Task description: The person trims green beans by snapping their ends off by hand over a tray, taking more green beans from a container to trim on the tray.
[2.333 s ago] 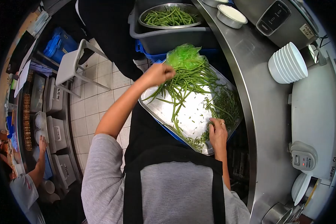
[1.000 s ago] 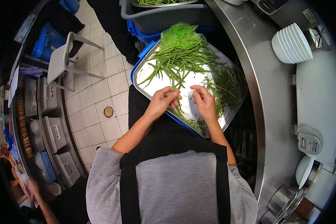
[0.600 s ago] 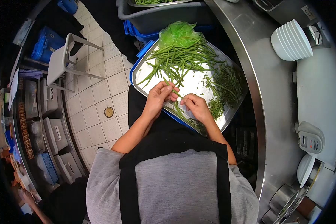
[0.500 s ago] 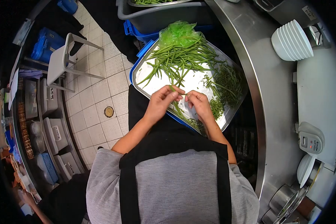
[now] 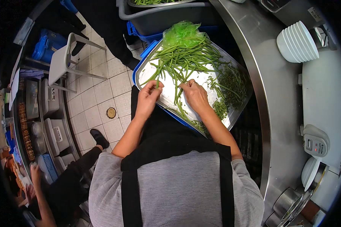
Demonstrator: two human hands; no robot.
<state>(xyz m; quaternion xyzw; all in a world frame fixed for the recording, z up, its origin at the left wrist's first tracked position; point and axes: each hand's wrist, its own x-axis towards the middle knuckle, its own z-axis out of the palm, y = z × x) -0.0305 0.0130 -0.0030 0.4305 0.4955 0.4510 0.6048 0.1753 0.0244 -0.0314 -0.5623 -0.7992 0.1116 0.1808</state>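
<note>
My left hand (image 5: 149, 97) is closed over the near left edge of the tray (image 5: 140, 75), with a green bean (image 5: 157, 84) upright between its thumb and fingers. To the right, my right hand (image 5: 195, 95) bends down over the tray, fingertips pinched on a bean at the lower end of the pile of green beans (image 5: 185, 56). The fingertips partly cover that bean. A crumpled green plastic bag (image 5: 182, 32) lies at the pile's far end. Trimmed bean ends (image 5: 220, 108) and thin dark green pieces (image 5: 233, 85) are heaped along the tray's right side.
A grey tub (image 5: 170, 19) stands beyond the tray. A steel counter (image 5: 259, 94) runs along the right, with stacked white bowls (image 5: 297, 41). On the left are a stool (image 5: 62, 62) and shelves with bins (image 5: 55, 134). Another person's leg and shoe (image 5: 99, 138) extend across the floor.
My hands have moved apart: the left went left with a bean, the right down to the pile. At lower left, another person's foot and arms have come further into view.
</note>
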